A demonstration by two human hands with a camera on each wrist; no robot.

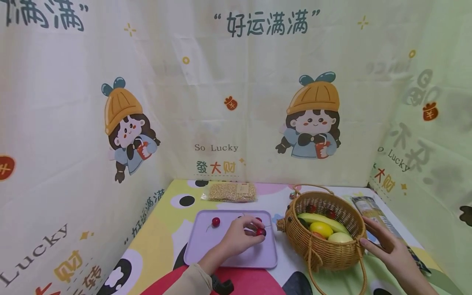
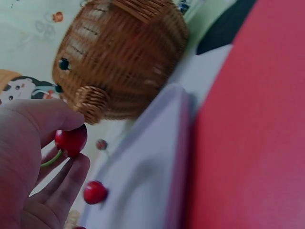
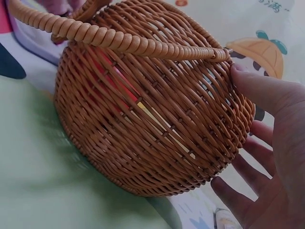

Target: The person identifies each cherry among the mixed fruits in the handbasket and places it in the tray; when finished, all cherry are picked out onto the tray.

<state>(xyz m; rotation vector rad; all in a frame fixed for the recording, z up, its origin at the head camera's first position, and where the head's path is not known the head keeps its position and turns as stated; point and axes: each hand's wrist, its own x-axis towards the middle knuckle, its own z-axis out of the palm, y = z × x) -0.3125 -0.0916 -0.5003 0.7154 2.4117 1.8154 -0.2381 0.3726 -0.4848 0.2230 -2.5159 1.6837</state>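
My left hand pinches a red cherry by thumb and fingertips, above the right part of a lilac tray. The cherry's green stem shows in the left wrist view. Another cherry lies on the tray's left side, and one more is partly hidden behind my fingers. To the right stands a brown wicker basket holding a banana, a lemon, a pale round fruit and dark red fruits. My right hand rests against the basket's right side, thumb near the handle's end, fingers extended.
A clear bag of pale kernels lies behind the tray. Right of the basket lies another long package. The basket's handle hangs down in front. Printed curtains enclose the patterned table.
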